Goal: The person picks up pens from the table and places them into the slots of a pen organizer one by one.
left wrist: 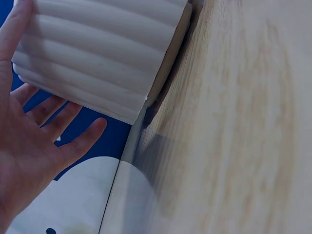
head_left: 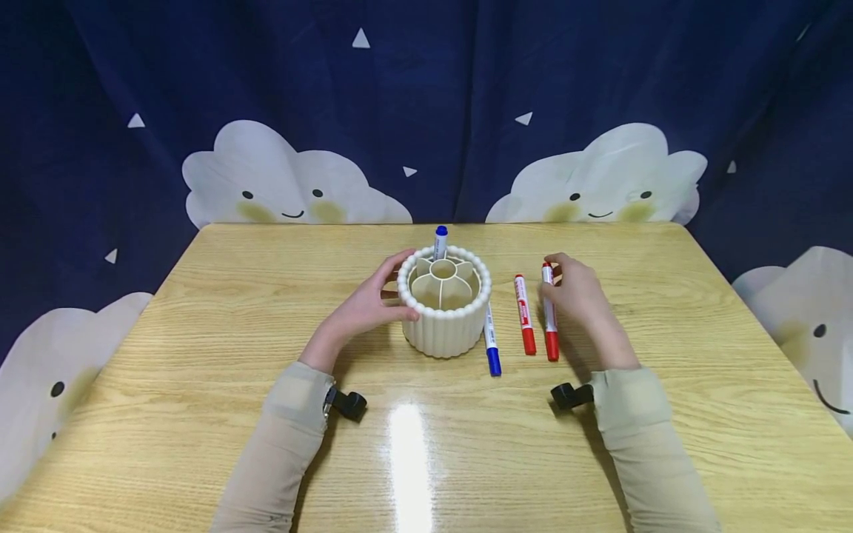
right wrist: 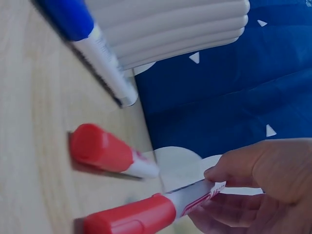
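Note:
A cream, ribbed pen holder (head_left: 443, 333) with a beaded rim and several inner compartments stands on the table. My left hand (head_left: 363, 302) holds its left side, the thumb in front and fingers reaching round the back. One blue-capped marker (head_left: 440, 243) stands upright in a rear compartment. To the right of the holder lies another blue-capped marker (head_left: 491, 334), then a red-capped marker (head_left: 524, 314). With thumb and fingers, my right hand (head_left: 578, 290) pinches the rightmost red-capped marker (right wrist: 141, 214) by its white barrel, its cap pointing toward me.
The wooden table (head_left: 266, 444) reaches back to a dark blue curtain (head_left: 440, 96) printed with clouds and triangles. A black wrist camera (head_left: 348, 405) sits on the left sleeve, and a second wrist camera (head_left: 570, 396) on the right one.

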Available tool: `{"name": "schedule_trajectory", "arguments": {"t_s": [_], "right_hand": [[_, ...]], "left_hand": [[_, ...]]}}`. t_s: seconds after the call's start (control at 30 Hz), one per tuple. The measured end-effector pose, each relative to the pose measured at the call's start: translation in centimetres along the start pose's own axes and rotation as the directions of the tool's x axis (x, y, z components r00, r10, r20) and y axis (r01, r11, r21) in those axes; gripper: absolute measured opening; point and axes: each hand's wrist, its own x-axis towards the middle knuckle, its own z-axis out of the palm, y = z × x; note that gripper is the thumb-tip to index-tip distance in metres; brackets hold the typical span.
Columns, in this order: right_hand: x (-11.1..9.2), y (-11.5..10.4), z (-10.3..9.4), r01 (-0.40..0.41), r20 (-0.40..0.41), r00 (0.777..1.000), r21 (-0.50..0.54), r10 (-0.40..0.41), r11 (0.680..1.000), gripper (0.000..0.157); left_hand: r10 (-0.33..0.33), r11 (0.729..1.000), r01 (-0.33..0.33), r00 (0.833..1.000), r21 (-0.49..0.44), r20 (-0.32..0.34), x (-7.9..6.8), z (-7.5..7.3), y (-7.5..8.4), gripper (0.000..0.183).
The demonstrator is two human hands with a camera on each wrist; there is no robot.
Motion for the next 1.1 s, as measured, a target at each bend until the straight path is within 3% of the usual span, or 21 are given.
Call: {"name": "schedule_trajectory", "arguments": {"t_s": [0.3, 0.53, 0.77, 0.97, 1.1], "right_hand": [[-0.5, -0.9, -0.9, 0.038, -0.072, 0.997, 0.046, -0.034, 0.998, 0.045], [-0.7, -2.0, -1.3, 0.087, -0.137, 0.987, 0.063, -0.077, 0.994, 0.043], [-1.1, -3.2, -1.8, 0.122, -0.203, 0.974, 0.070, -0.105, 0.990, 0.042], [-1.1, -4.1, -2.0, 0.174, -0.274, 0.951, 0.087, -0.144, 0.981, 0.042], [-0.9, -5.1, -2.3, 0.216, -0.319, 0.932, 0.099, -0.174, 0.971, 0.040]], "left_hand": [[-0.020, 1.000, 0.020, 1.000, -0.001, 0.005, 0.1, 0.0, 0.1, 0.094], [-0.054, 0.998, 0.054, 0.998, -0.034, 0.014, -0.5, 0.0, 2.4, 0.093], [-0.010, 1.000, 0.010, 1.000, -0.002, 0.007, -0.1, 0.0, 0.5, 0.094], [-0.022, 1.000, 0.023, 0.999, -0.015, 0.022, -0.7, 0.1, 2.6, 0.096], [-0.016, 1.000, 0.016, 1.000, -0.011, 0.022, -0.8, 0.1, 3.0, 0.094]]}}
